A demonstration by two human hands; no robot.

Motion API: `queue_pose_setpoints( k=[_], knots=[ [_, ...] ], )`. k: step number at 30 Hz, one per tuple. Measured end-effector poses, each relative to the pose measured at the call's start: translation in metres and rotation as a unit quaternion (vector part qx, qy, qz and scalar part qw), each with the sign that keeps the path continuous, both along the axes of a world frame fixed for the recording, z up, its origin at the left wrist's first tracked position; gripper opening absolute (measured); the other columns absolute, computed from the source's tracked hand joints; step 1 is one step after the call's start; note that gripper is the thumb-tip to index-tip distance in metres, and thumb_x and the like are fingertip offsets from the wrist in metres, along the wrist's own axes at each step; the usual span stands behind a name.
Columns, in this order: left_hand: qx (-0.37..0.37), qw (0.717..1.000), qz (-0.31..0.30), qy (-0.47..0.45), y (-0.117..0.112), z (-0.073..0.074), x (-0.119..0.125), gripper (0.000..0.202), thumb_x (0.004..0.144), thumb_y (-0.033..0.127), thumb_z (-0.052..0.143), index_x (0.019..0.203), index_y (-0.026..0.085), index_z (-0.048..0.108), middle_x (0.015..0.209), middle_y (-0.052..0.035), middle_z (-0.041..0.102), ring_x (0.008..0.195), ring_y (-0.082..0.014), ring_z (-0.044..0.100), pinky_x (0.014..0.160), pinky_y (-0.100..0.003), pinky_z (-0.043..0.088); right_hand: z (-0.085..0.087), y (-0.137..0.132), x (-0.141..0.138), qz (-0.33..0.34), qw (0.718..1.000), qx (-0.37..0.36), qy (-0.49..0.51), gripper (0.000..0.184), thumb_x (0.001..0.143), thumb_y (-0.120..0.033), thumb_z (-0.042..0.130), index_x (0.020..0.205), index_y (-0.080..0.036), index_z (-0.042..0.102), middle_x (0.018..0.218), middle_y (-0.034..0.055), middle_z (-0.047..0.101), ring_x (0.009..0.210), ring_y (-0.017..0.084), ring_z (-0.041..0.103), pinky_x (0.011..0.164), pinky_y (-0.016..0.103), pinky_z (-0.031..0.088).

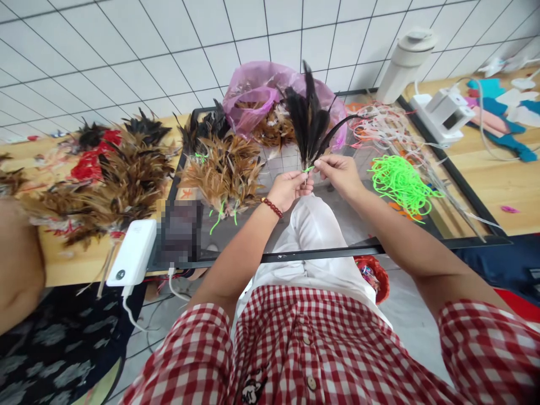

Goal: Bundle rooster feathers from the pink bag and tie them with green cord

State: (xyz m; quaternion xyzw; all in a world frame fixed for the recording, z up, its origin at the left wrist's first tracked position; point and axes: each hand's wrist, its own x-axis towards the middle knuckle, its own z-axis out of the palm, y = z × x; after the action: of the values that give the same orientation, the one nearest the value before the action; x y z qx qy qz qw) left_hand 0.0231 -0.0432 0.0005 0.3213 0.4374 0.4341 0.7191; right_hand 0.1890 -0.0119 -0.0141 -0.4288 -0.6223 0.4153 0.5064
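Note:
A bunch of black feathers (310, 124) stands upright over the glass tabletop, its quills pinched in my left hand (289, 188). Around the quills runs a short piece of bright green cord (309, 169). The fingertips of my right hand (340, 173) are closed on the cord at the bunch's right side. To the right of that hand lies a heap of the same green cord (400, 185). Brown feather bundles (228, 169), some with green cord ends, rest to the left of my left hand.
Behind the feathers sits a pink plastic bag (253, 79) with brown feathers in it. A white bottle (405, 64) and a white power strip (439, 121) stand at the right. Leftward are more feathers (126, 169), a phone (179, 230), a cabled power bank (134, 250) and another person's arm (19, 259).

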Motion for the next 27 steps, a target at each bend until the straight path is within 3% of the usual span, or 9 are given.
queue_pose_setpoints(
  k=[5, 8, 10, 14, 18, 23, 27],
  knots=[
    [-0.02, 0.999, 0.043, -0.025, 0.002, 0.0027, 0.0002, 0.014, 0.094, 0.006, 0.059, 0.083, 0.01, 0.066, 0.062, 0.0002, 0.068, 0.052, -0.0041, 0.063, 0.057, -0.015, 0.051, -0.0036, -0.0002, -0.0015, 0.004, 1.0, -0.006, -0.026, 0.052, 0.071, -0.069, 0.078, 0.067, -0.018, 0.065, 0.058, -0.0011, 0.061, 0.05, 0.009, 0.047, 0.052, 0.024, 0.04],
    [-0.017, 0.999, 0.043, -0.028, 0.0012, 0.0041, -0.0002, 0.015, 0.095, 0.007, 0.057, 0.083, 0.01, 0.066, 0.062, 0.0002, 0.067, 0.051, -0.0049, 0.062, 0.055, -0.016, 0.051, -0.002, 0.0005, -0.0018, 0.014, 1.0, -0.017, 0.018, 0.056, 0.066, -0.072, 0.08, 0.076, -0.019, 0.066, 0.065, -0.0014, 0.064, 0.053, 0.008, 0.049, 0.052, 0.023, 0.042],
    [-0.009, 1.0, 0.024, -0.017, 0.0001, 0.004, -0.0008, 0.013, 0.094, 0.008, 0.059, 0.084, 0.009, 0.067, 0.063, 0.0002, 0.067, 0.05, -0.0054, 0.061, 0.054, -0.017, 0.05, 0.0001, 0.0008, -0.0012, 0.019, 0.998, -0.027, 0.045, 0.058, 0.063, -0.073, 0.082, 0.079, -0.019, 0.067, 0.068, -0.001, 0.065, 0.054, 0.009, 0.05, 0.052, 0.023, 0.043],
    [0.015, 0.999, -0.051, 0.01, -0.0008, 0.0003, -0.0032, 0.007, 0.091, 0.013, 0.066, 0.085, 0.01, 0.069, 0.064, -0.0001, 0.067, 0.05, -0.0066, 0.061, 0.053, -0.019, 0.049, 0.0022, 0.0008, 0.0012, 0.058, 0.996, -0.059, 0.038, 0.057, 0.065, -0.072, 0.082, 0.066, -0.017, 0.064, 0.063, 0.0006, 0.062, 0.054, 0.009, 0.049, 0.053, 0.024, 0.041],
    [0.027, 0.993, -0.117, 0.013, -0.0001, -0.0036, -0.0069, 0.01, 0.087, 0.019, 0.072, 0.085, 0.01, 0.07, 0.064, -0.001, 0.068, 0.05, -0.0082, 0.062, 0.054, -0.021, 0.049, 0.0011, 0.0004, 0.0026, 0.117, 0.978, -0.152, 0.078, 0.059, 0.058, -0.071, 0.086, 0.066, -0.017, 0.064, 0.059, -0.0004, 0.061, 0.055, 0.01, 0.053, 0.055, 0.024, 0.043],
    [0.026, 0.991, -0.117, -0.051, -0.0017, -0.0046, -0.0062, 0.014, 0.088, 0.026, 0.074, 0.089, 0.012, 0.071, 0.079, -0.0064, 0.076, 0.075, -0.0137, 0.074, 0.083, -0.03, 0.058, 0.004, -0.0027, 0.0011, 0.149, 0.961, -0.196, 0.127, 0.057, 0.052, -0.063, 0.093, 0.07, -0.017, 0.064, 0.055, -0.0038, 0.056, 0.048, 0.01, 0.051, 0.049, 0.025, 0.041],
    [0.015, 0.995, -0.07, -0.067, -0.0012, -0.0048, -0.0031, 0.009, 0.087, 0.021, 0.074, 0.085, 0.012, 0.071, 0.075, -0.004, 0.074, 0.077, -0.0138, 0.073, 0.09, -0.034, 0.057, 0.004, -0.0036, -0.003, 0.144, 0.962, -0.192, 0.129, 0.06, 0.052, -0.066, 0.092, 0.074, -0.017, 0.064, 0.061, -0.003, 0.061, 0.052, 0.01, 0.055, 0.053, 0.025, 0.045]
  ],
)
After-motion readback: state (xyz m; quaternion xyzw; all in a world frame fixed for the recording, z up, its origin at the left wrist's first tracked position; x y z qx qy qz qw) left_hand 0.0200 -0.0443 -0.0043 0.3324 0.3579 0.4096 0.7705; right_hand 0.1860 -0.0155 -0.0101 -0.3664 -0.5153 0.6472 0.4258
